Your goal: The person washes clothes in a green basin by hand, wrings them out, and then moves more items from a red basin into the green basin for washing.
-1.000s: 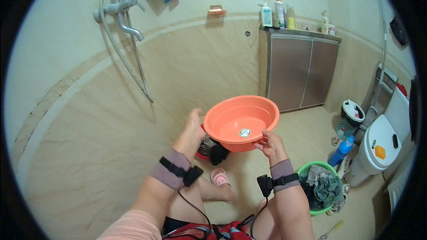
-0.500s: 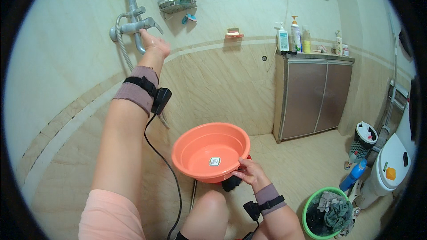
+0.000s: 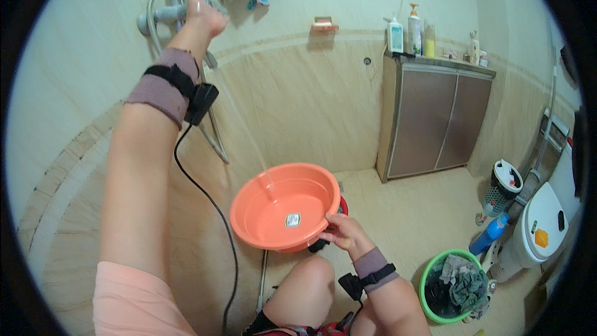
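High on the left, my left hand (image 3: 206,17) is at the shower faucet (image 3: 163,17), closed about its lever, with part of the fingers hidden behind the hand. A thin stream of water (image 3: 246,126) runs from the spout below and lands inside an orange plastic basin (image 3: 249,229). My right hand (image 3: 344,234) grips the basin's near right rim, thumb on top and fingers underneath. The basin tilts slightly towards me, and a small label (image 3: 292,220) shows on its bottom. Behind it, a red thing (image 3: 343,205) is mostly hidden.
A green tub (image 3: 429,302) of wet clothes stands at the lower right, near a blue bottle (image 3: 490,234), a toilet (image 3: 547,218) and a waste bin (image 3: 499,196). Several bottles stand on a cabinet (image 3: 429,118) beyond. A black cable (image 3: 211,196) hangs from my left wrist.
My left hand has risen onto the faucet lever, and the lever is lifted. Water now falls into the basin, which my right hand still holds. The whole view has shifted slightly.
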